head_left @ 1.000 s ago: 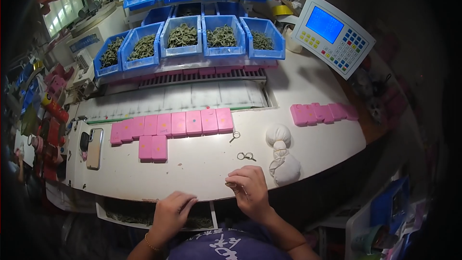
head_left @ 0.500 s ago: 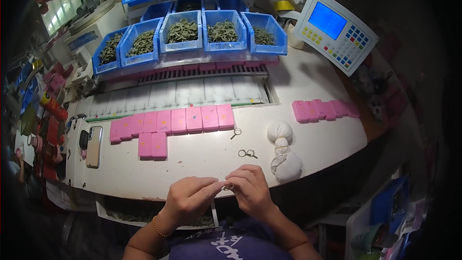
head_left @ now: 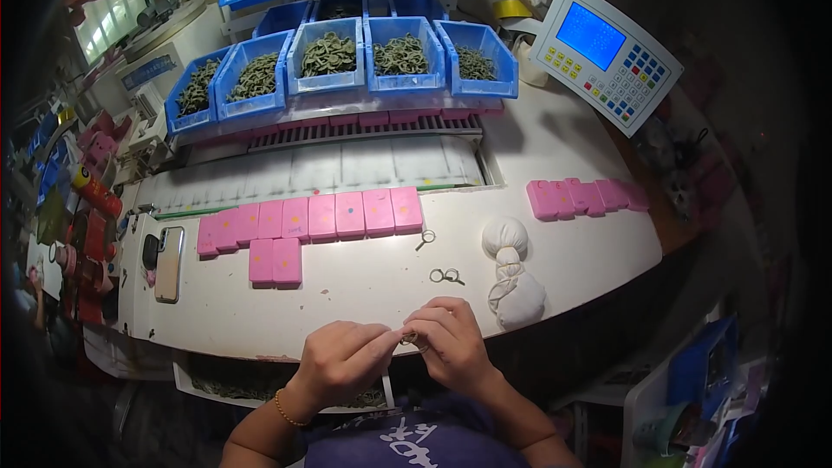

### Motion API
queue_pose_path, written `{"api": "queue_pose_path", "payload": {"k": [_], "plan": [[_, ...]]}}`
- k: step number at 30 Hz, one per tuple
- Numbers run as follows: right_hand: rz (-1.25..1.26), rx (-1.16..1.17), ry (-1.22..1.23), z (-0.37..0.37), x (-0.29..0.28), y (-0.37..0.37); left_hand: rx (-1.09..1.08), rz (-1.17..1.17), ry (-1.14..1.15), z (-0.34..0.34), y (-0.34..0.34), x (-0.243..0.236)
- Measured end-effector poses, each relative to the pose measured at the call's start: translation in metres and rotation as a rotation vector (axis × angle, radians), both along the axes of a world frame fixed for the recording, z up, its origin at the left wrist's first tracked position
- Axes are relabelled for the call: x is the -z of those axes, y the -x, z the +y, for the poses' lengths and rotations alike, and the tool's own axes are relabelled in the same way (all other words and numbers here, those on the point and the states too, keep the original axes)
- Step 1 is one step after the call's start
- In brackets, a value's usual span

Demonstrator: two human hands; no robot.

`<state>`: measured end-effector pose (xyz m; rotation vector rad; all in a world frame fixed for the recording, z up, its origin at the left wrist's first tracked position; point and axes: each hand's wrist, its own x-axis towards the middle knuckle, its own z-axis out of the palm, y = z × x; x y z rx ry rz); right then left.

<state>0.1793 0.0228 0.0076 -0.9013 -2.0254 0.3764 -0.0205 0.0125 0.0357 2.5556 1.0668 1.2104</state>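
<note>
Above the table's front edge, my two hands meet at the fingertips. My right hand [head_left: 446, 342] is closed on a small greenish ring [head_left: 410, 340], which shows below its fingers; more than one loop may be there. My left hand [head_left: 345, 358] is pinched, its thumb and forefinger against the ring's near side; its exact grip is partly hidden. Beyond the hands, a pair of similar rings with a short stem [head_left: 446, 276] lies on the table. Farther back lies a single stemmed ring [head_left: 425, 240]. A white tied cloth bundle [head_left: 518, 296] rests to the right.
Pink blocks [head_left: 351, 215] line the table, with another group of pink blocks [head_left: 563, 199] at right. A phone [head_left: 170, 264] lies left. Blue bins [head_left: 325, 82] of green pieces stand behind, beside a keypad panel [head_left: 607, 56]. An open drawer [head_left: 389, 386] sits below the edge.
My hands stay together at nearly the same place, and the fingers and ring have shifted only slightly. Nothing on the table has moved.
</note>
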Motion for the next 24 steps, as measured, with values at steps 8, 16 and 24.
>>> {"api": "queue_pose_path", "payload": {"k": [8, 16, 24], "plan": [[0.302, -0.194, 0.563, -0.005, -0.002, -0.003, -0.002, -0.147, 0.183, 0.001, 0.002, 0.002], [0.364, -0.308, 0.8, -0.005, 0.0, -0.01, 0.022, -0.219, 0.293, 0.001, 0.002, -0.002], [0.376, -0.393, 0.918, -0.004, 0.004, -0.013, 0.09, -0.264, 0.383, 0.003, 0.001, -0.002]]}}
